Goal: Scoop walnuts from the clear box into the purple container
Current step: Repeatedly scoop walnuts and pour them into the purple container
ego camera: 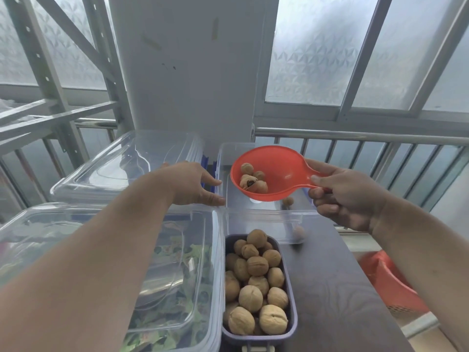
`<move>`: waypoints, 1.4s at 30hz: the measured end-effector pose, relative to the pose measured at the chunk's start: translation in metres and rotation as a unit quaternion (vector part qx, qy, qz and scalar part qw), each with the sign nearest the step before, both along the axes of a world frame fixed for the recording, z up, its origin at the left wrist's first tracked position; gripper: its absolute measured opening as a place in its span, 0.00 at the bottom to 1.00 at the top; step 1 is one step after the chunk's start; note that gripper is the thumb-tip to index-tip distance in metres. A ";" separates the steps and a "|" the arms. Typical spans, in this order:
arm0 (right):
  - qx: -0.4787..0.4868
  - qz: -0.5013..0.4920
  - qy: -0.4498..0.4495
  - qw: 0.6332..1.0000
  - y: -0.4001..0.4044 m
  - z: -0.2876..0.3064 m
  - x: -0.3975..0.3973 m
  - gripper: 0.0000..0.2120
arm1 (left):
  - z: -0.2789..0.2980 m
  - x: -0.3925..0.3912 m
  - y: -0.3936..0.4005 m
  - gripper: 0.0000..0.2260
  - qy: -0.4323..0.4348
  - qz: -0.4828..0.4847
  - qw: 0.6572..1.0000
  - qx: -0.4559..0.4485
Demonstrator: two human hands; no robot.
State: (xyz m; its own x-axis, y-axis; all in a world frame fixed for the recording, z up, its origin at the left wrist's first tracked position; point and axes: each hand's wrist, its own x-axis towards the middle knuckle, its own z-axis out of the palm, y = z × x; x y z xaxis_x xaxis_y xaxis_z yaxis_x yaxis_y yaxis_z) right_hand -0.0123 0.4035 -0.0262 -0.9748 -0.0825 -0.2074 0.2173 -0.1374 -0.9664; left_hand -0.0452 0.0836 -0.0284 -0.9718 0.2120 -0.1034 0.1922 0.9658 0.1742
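My right hand grips the handle of a red scoop held above the clear box. Several walnuts lie in the scoop's bowl. One walnut shows in the box under the scoop, and another behind its front wall. My left hand rests on the box's left rim, fingers spread. In front of the box stands the purple container, heaped with walnuts.
A lidded clear box with green leaves sits left of the purple container. Another clear lidded box stands behind it. A dark tabletop extends to the right, with a red basket below its edge. A railing runs behind.
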 end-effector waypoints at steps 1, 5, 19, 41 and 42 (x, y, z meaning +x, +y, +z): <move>-0.001 0.003 0.005 1.000 0.000 0.001 0.005 0.22 | 0.000 0.000 0.000 0.37 0.001 0.000 1.000 0.001; 0.011 0.005 0.030 0.999 0.001 0.002 0.025 0.22 | 0.000 0.000 -0.001 0.36 0.002 -0.002 1.000 0.008; 0.097 -0.008 0.123 0.988 0.006 -0.014 0.093 0.23 | -0.004 -0.008 -0.005 0.39 -0.009 -0.012 0.999 0.040; 0.346 -0.025 0.330 0.878 -0.012 -0.036 0.148 0.23 | -0.003 -0.003 -0.002 0.37 -0.016 -0.010 0.998 0.058; 0.347 -0.027 0.334 0.876 -0.013 -0.035 0.148 0.23 | -0.003 -0.003 -0.002 0.37 -0.017 -0.009 0.998 0.058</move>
